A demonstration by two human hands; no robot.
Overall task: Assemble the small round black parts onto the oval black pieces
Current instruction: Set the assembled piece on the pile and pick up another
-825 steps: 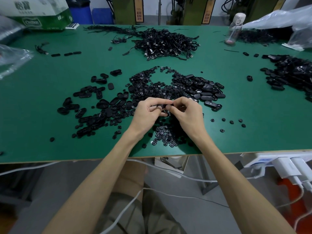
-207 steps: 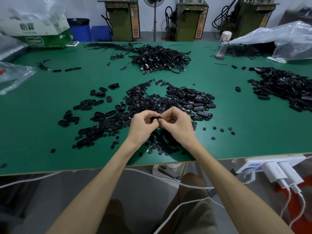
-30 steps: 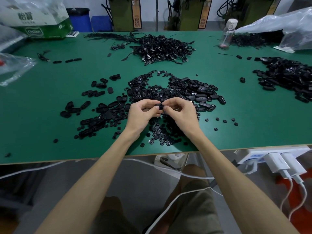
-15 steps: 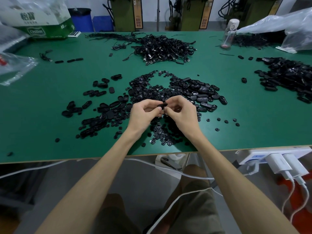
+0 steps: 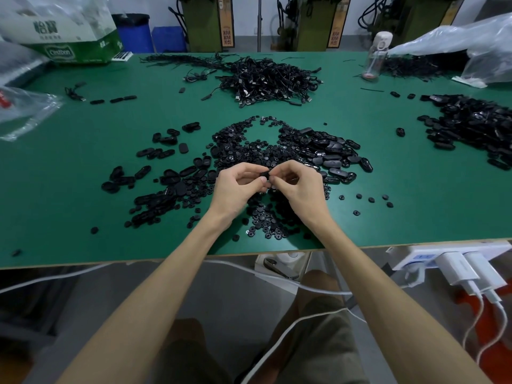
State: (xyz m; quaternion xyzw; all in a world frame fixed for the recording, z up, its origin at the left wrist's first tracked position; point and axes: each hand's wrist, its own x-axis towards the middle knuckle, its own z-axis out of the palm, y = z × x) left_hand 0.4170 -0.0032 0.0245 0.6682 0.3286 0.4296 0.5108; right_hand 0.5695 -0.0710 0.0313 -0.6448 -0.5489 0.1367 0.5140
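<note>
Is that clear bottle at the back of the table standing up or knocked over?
Upright. The clear bottle stands on its base on the green table, with its pale lid at the top.

A tangled pile of black cables [image 5: 266, 79] lies on the green surface [image 5: 83, 189]. Right of the pile stands a clear bottle [image 5: 374, 60] with a white cap, and farther right a clear plastic bag [image 5: 471, 42]. Left of the pile sits a green-and-white carton [image 5: 72, 37], with a blue bin [image 5: 135, 31] just behind it.
</note>
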